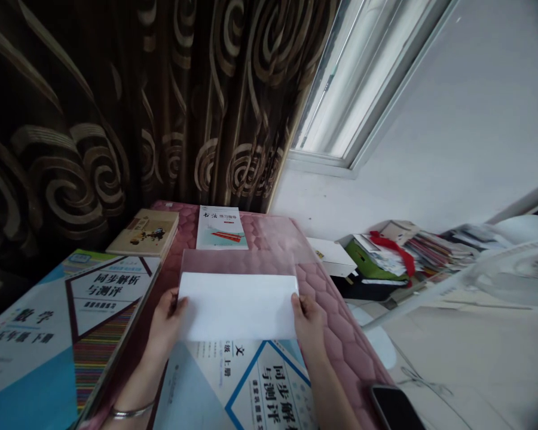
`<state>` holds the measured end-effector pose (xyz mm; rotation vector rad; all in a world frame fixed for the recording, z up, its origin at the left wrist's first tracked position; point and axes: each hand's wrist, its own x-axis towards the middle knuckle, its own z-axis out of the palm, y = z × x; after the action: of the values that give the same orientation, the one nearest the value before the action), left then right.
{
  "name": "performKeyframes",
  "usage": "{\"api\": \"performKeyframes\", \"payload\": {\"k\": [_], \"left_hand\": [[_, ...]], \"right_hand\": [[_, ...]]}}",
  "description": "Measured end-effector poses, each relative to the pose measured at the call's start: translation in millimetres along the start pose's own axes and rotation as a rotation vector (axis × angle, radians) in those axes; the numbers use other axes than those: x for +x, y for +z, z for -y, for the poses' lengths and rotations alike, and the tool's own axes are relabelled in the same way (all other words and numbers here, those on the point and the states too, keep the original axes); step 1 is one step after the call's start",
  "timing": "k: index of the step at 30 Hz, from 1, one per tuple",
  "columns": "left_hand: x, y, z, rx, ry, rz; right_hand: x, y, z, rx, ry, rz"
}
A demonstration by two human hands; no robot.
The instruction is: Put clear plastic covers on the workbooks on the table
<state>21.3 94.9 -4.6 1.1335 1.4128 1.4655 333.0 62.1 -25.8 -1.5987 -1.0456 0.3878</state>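
A white sheet of paper [237, 306] is held level between my hands, blank on the side that shows. My left hand [170, 313] pinches its left edge, with the thumb on top and a silver bangle on the wrist. At the opposite edge, my right hand [307, 319] grips the paper in the same way. A strip of clear film [237, 261] extends past the paper's far edge; I cannot tell whether it wraps the paper. Below the paper lies a blue and white workbook [201, 388], partly covered by it and by my right forearm.
The pink quilted cover [341, 322] bears a calligraphy booklet [222, 228], a beige book [146, 232] and a large maths workbook [72, 328]. A phone [394, 407] lies at the lower right edge. Beyond stand a white fan [511, 272] and piled papers [439, 251]. A dark curtain [161, 119] hangs behind.
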Motion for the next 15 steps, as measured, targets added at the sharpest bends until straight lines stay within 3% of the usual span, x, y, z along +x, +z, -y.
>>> {"api": "performKeyframes", "payload": {"k": [8,15], "left_hand": [[-5.3,2.0,6.6,0.074,0.043,-0.061],[-5.6,2.7,12.3,0.120,0.015,-0.060]], "right_hand": [[-2.6,1.7,13.1,-0.081,-0.026,-0.068],[-5.3,-1.4,4.5,0.133,0.111,0.012]]}}
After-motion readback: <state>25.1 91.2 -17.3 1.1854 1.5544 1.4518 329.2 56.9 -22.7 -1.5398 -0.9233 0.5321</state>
